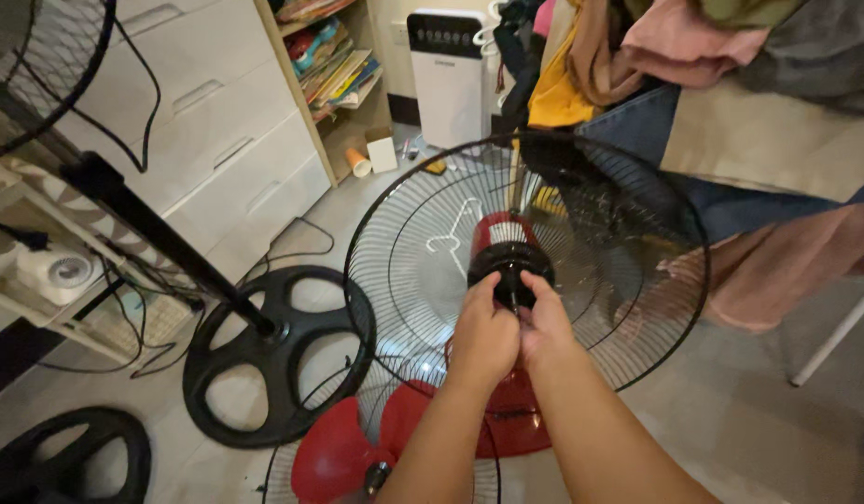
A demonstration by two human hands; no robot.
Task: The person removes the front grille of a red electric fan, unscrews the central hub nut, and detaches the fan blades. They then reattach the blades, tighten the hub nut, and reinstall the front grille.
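Grey tiled floor (731, 420), cluttered room; nearest, red plastic fan blade (343, 453) lies in a wire grille. Left hand (483, 336) and right hand (547, 327), side by side, both grasping the black motor hub (508, 266) at the centre of the round black wire fan guard (404, 252). Beyond: black round fan base (273, 355), white drawer unit (217, 121), white air cooler (448, 75).

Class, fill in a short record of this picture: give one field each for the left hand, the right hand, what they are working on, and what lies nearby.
left hand: left hand grips the black hub
right hand: right hand on the same hub
worked on: red fan motor inside a round wire guard
nearby: red fan blade below; black round base with pole on the floor; white drawers
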